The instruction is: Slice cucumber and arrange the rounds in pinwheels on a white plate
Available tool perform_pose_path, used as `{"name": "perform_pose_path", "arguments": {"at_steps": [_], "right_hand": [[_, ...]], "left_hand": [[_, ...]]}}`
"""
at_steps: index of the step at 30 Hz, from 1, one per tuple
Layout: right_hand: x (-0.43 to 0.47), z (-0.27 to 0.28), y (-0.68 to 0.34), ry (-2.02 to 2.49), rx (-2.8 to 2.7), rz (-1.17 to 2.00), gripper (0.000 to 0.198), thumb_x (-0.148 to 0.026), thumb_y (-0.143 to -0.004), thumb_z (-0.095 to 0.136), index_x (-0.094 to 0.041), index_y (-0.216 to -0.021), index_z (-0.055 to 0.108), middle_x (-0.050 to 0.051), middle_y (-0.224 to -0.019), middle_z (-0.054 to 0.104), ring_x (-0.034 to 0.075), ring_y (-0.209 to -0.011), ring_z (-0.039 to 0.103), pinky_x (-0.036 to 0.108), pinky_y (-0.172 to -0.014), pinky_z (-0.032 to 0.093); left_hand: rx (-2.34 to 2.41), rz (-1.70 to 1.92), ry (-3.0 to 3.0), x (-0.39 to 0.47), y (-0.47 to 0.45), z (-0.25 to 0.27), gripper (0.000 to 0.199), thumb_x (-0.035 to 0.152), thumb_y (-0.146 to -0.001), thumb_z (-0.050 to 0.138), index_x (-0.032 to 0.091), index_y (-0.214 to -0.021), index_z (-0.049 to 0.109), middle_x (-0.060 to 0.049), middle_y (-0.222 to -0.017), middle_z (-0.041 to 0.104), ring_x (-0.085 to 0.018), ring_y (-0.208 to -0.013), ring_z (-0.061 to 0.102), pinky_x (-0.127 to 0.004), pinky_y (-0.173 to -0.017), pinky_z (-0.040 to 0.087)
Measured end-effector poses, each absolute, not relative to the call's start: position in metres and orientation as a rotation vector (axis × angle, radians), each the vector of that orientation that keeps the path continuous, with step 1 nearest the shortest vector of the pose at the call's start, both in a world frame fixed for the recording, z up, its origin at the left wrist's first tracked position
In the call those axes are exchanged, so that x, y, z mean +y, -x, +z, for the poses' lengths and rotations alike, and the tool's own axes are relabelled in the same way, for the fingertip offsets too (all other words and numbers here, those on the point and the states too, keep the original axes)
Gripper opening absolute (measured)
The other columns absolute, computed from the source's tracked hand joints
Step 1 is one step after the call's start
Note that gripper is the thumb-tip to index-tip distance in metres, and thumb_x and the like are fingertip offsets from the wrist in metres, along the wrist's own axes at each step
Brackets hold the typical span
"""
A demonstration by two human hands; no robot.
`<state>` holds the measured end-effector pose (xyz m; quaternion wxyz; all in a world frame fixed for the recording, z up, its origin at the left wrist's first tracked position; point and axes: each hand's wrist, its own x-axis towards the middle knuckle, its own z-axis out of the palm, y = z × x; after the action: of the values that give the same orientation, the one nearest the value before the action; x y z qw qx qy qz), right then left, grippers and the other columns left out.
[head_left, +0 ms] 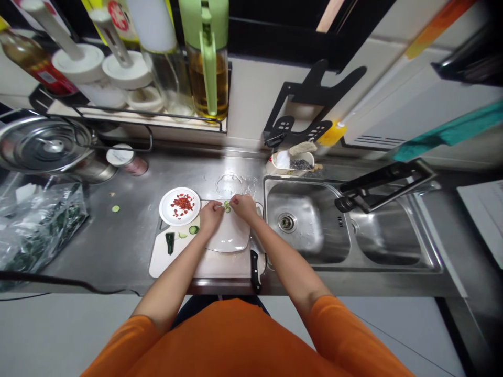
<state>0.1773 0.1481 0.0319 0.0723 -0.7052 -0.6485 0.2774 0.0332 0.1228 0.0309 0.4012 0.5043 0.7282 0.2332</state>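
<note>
Over a white plate (228, 242) on the cutting board (163, 264), my two hands come close together. Thin green cucumber slices (227, 206) lie between the fingertips, at the plate's far part. My left hand (211, 215) is closed in a pinch at their left edge; what it grips is too small to make out. From the other side, my right hand (243, 206) pinches at the slices. A cucumber end (193, 230) and a dark green piece (170, 243) rest on the board. The knife (255, 269) lies at its right edge.
Left of my hands stands a round white plate (167, 209) of chopped red pieces. A double sink (310, 230) is to the right, under a black faucet (369, 188). A bag of greens (47, 225), a lidded pot (47, 144) and a bottle rack (157, 120) occupy the left and back.
</note>
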Motion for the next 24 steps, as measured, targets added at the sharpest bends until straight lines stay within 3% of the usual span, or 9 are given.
{"name": "perform_pose_path", "arguments": {"at_steps": [24], "right_hand": [[0.146, 0.036, -0.177, 2.091, -2.028, 0.873, 0.017, -0.026, -0.082, 0.051, -0.025, -0.083, 0.067, 0.002, -0.085, 0.068, 0.023, -0.098, 0.047, 0.035, -0.08, 0.034]], "left_hand": [[1.851, 0.541, -1.431, 0.122, -0.034, 0.018, 0.02, 0.027, -0.074, 0.055, 0.021, -0.087, 0.069, -0.001, -0.076, 0.069, -0.015, -0.073, 0.061, -0.025, -0.071, 0.042]]}}
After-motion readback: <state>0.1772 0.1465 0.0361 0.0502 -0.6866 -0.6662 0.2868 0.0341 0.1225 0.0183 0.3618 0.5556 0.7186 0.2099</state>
